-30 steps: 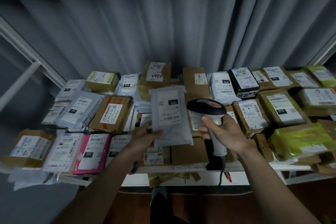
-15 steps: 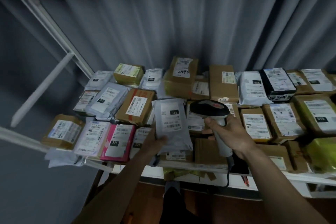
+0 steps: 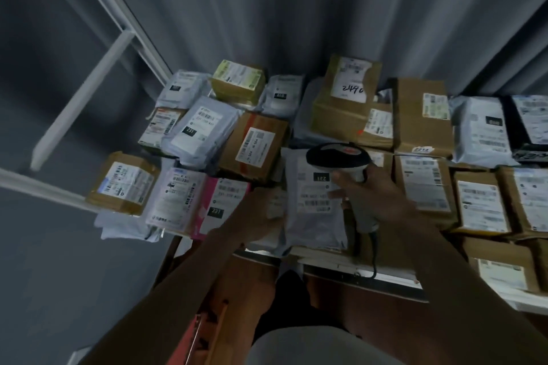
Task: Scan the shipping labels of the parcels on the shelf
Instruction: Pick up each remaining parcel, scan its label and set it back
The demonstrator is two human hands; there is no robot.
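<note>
A grey poly mailer (image 3: pixel 314 210) with a white shipping label marked 231 lies low over the front parcels near the shelf's front edge. My left hand (image 3: pixel 261 210) holds its left edge. My right hand (image 3: pixel 373 195) grips the handle of a barcode scanner (image 3: pixel 338 157), whose black head sits right over the mailer's upper part. Several other labelled parcels cover the shelf: a brown box (image 3: pixel 255 148), a pink mailer (image 3: pixel 219 207) and a tall box marked 2490 (image 3: pixel 350 98).
White shelf frame bars (image 3: pixel 124 24) run diagonally at the left. A grey curtain (image 3: pixel 296 9) hangs behind the parcels. The scanner cable (image 3: pixel 374 255) drops over the shelf's front edge (image 3: pixel 326 264). More boxes (image 3: pixel 480 204) fill the right side.
The view has shifted left. My left hand has lowered the grey mailer toward the front parcels, and the scanner has come closer over its label.
</note>
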